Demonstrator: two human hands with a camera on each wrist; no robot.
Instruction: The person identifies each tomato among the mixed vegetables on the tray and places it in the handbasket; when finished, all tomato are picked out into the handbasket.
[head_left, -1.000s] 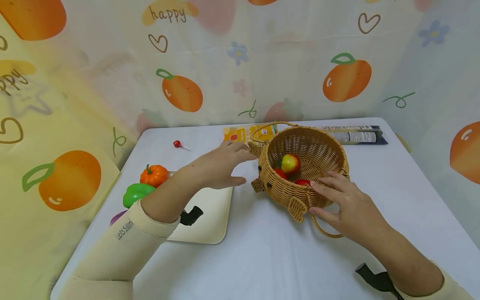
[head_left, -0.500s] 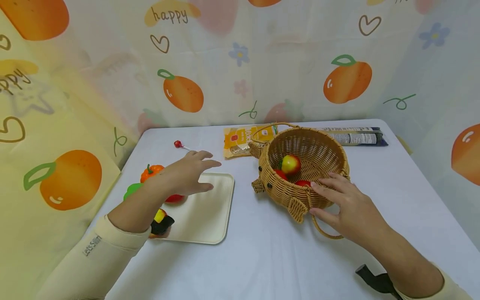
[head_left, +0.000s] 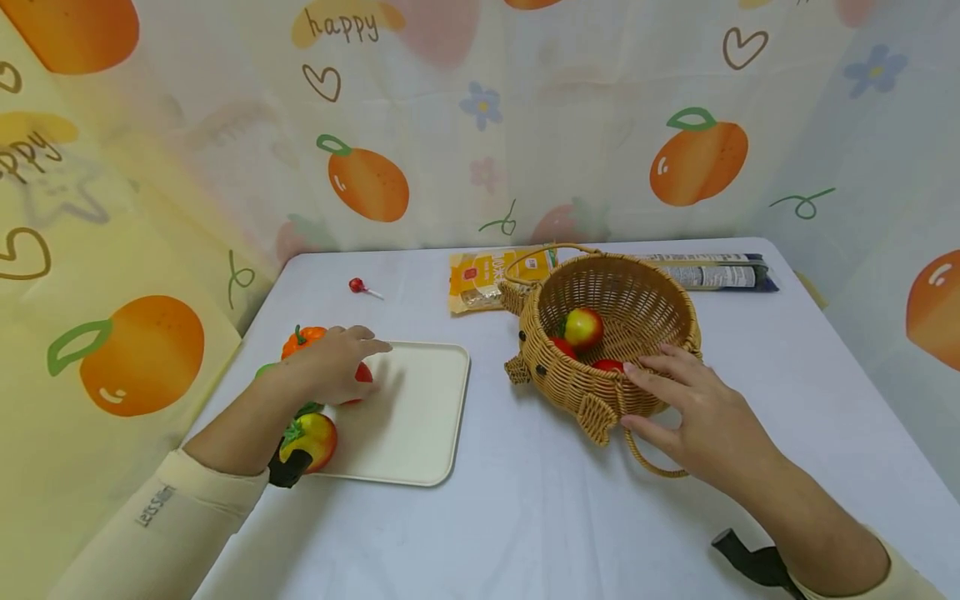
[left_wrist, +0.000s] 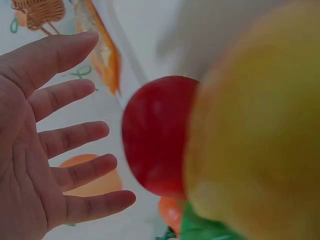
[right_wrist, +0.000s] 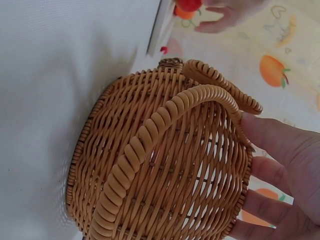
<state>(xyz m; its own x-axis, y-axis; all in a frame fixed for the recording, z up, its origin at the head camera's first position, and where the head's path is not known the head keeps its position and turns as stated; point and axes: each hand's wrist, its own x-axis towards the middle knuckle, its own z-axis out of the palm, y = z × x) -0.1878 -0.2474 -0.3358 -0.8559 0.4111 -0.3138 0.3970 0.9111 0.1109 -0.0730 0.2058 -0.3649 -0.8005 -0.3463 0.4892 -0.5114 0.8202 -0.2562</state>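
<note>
My left hand [head_left: 330, 362] hovers over the left part of a cream tray [head_left: 423, 417], fingers spread and holding nothing. Close by is a smooth red round fruit [left_wrist: 157, 135], partly hidden by the hand in the head view. A yellow-and-red fruit [head_left: 318, 437] with a green leafy top sits by my left wrist and fills the right of the left wrist view. My right hand [head_left: 693, 408] holds the rim of a wicker basket [head_left: 558, 387], thumb outside and fingers over the edge. Inside lie a yellow-red fruit [head_left: 583, 328] and red pieces [head_left: 607, 365].
An orange pumpkin [head_left: 302, 340] stands at the tray's far left, with a green item [head_left: 264, 369] mostly hidden. Behind lie a red lollipop [head_left: 357, 285], a yellow packet [head_left: 480, 279] and a long dark package [head_left: 720, 273]. A patterned cloth backs the white table.
My left hand has moved left and down, from beside the basket to over the tray, uncovering the packet and tray surface. The right hand has stayed on the basket.
</note>
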